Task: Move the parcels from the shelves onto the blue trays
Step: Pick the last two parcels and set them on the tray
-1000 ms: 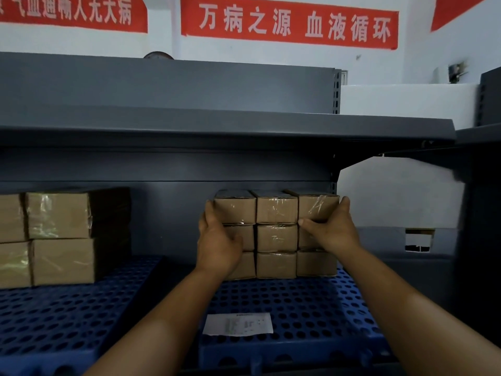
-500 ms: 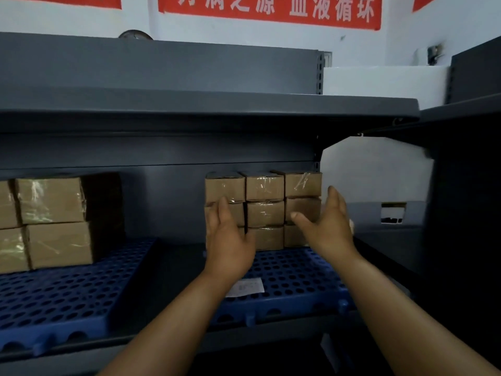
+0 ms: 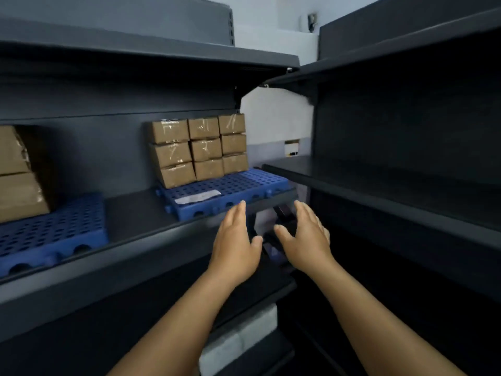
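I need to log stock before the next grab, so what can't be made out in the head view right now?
- Larger parcels: cut off by the left edge, so no count.
- White slip on the blue tray: print too small and blurred.
- Stack of small parcels: only front faces show; depth behind is hidden.
- Right shelves: too dark to tell the contents.
- Left hand and right hand are empty.
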`<state>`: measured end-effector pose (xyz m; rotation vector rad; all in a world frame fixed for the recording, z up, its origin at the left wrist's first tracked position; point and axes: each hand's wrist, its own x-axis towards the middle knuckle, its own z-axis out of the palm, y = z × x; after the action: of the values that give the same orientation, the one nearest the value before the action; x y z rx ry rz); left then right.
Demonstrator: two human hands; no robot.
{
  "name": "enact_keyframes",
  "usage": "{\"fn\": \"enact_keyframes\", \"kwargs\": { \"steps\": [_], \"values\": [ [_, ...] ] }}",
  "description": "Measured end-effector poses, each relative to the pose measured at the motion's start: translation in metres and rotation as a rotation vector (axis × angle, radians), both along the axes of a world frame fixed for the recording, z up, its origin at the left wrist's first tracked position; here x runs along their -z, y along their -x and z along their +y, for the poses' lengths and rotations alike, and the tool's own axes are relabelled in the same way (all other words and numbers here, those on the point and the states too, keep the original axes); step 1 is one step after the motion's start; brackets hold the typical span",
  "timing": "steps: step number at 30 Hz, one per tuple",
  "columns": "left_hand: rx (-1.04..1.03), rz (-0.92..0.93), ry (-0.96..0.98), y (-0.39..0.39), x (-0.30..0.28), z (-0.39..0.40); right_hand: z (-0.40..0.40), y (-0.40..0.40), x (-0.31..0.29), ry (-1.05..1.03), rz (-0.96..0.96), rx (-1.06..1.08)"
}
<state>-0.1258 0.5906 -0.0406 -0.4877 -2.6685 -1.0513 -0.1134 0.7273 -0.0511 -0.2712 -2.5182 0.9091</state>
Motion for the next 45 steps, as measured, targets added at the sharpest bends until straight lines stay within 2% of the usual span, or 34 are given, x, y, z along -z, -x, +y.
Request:
{"fn": "enact_keyframes", "kwargs": {
  "steps": [11,20,27,38,45],
  "values": [
    [0.300,-0.214,0.070,-0.133,0.081,0.032,0.018,-0.186,0.084,0.148,-0.230,0.291],
    [0.539,-0.369,0.180,-0.229,0.156,0.093,0.057,-0.312,0.155,0.244,-0.397,0.529],
    [0.674,-0.466,0.232,-0.306,0.197,0.154,0.101,-0.405,0.191,0.329,-0.447,0.682],
    [0.713,-0.585,0.303,-0.434,0.250,0.254,0.200,-0.552,0.241,0.412,-0.510,0.798],
    [0.711,-0.668,0.332,-0.471,0.299,0.314,0.258,-0.606,0.289,0.569,-0.552,0.840]
  ]
}}
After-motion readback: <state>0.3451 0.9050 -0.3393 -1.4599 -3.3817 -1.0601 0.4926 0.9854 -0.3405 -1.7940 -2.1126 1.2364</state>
